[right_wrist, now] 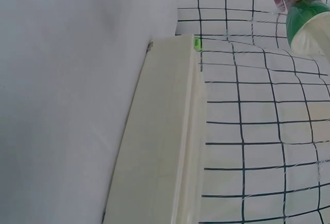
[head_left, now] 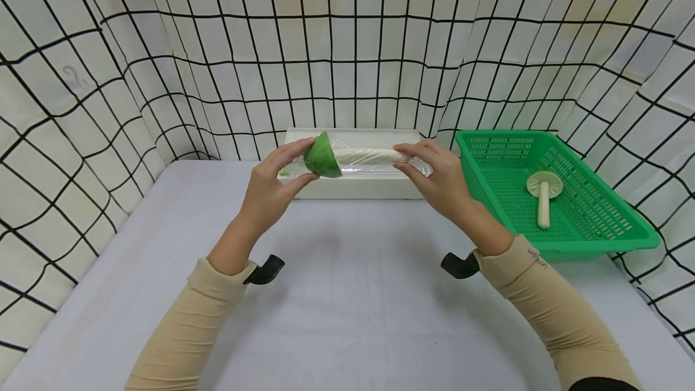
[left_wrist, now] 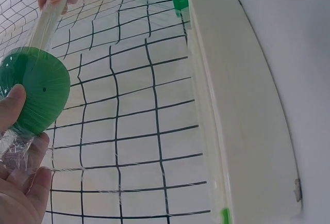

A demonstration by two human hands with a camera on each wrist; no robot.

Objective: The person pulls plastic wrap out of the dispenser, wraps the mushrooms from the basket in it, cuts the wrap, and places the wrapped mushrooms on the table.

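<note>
A toy mushroom point(head_left: 323, 158) with a green cap and a white stem is held level above the table, clear film point(left_wrist: 26, 144) wrapped round it. My left hand point(head_left: 271, 183) grips the cap end; in the left wrist view its thumb presses on the green cap point(left_wrist: 41, 90) and its fingers hold the gathered film behind. With thumb and fingertips, my right hand point(head_left: 440, 171) pinches the far end of the stem point(head_left: 369, 156). Just behind and below the mushroom stands a long white film dispenser box point(head_left: 355, 190), with a small green piece point(right_wrist: 197, 44) at its left end.
A green plastic basket point(head_left: 592, 240) stands at the right, holding a second mushroom point(head_left: 544, 198) with a pale cap. Black wire mesh point(head_left: 355, 65) encloses the back and sides of the white table point(head_left: 374, 318). Dark wrist mounts point(head_left: 264, 270) stick out inward from both sleeves.
</note>
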